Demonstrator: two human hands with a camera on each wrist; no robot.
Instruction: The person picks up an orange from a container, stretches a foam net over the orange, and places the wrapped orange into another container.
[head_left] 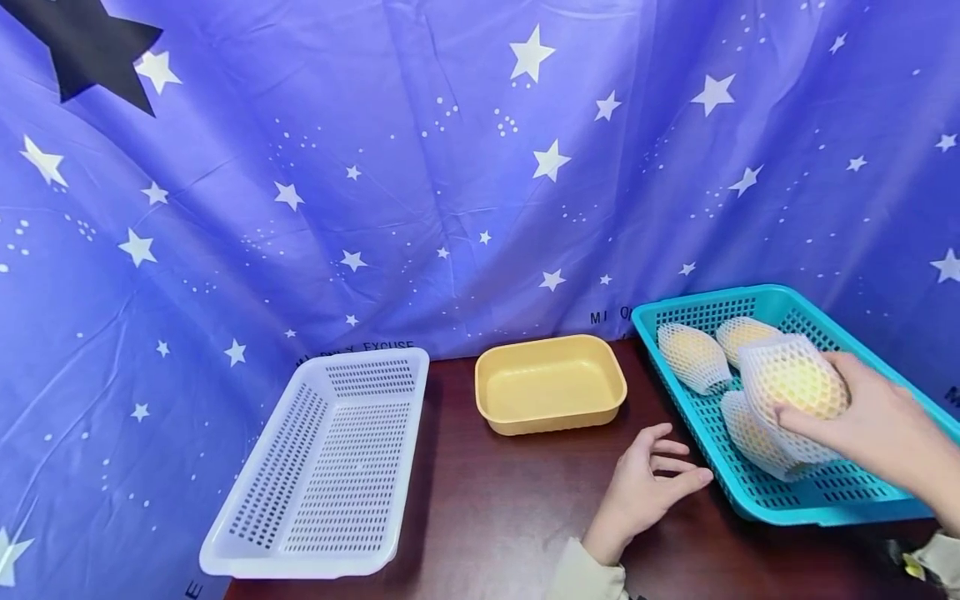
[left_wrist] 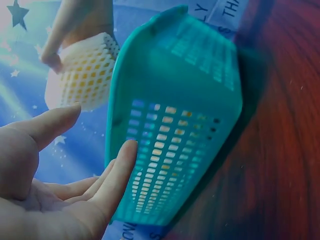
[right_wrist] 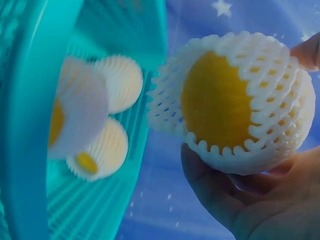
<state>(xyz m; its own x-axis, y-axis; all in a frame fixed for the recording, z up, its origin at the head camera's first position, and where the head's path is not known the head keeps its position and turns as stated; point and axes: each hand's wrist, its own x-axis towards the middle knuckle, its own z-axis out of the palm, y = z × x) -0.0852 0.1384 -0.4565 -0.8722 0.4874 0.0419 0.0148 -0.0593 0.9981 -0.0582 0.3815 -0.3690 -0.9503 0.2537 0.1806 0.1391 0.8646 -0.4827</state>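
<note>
My right hand [head_left: 877,408] grips a yellow mango [right_wrist: 217,100] in a white foam net, thumb on one side and fingers on the other. It is held up over the teal basket [head_left: 776,508]. Three more netted mangoes lie in that basket: one mango [head_left: 692,357] at the left, another mango [head_left: 742,333] at the back, and a third mango [head_left: 753,433] partly hidden behind the held one. Beside the basket's near left wall, my left hand [head_left: 648,487] has its fingers loosely bent and holds nothing. In the left wrist view its fingertips [left_wrist: 129,150] come right up to the slotted wall.
A white slotted basket [head_left: 412,467] stands at the left of the dark reddish wooden table [head_left: 495,517]. Between the two baskets, toward the back, sits a small yellow tray [head_left: 551,423]. A blue curtain [head_left: 450,167] with white stars hangs behind everything.
</note>
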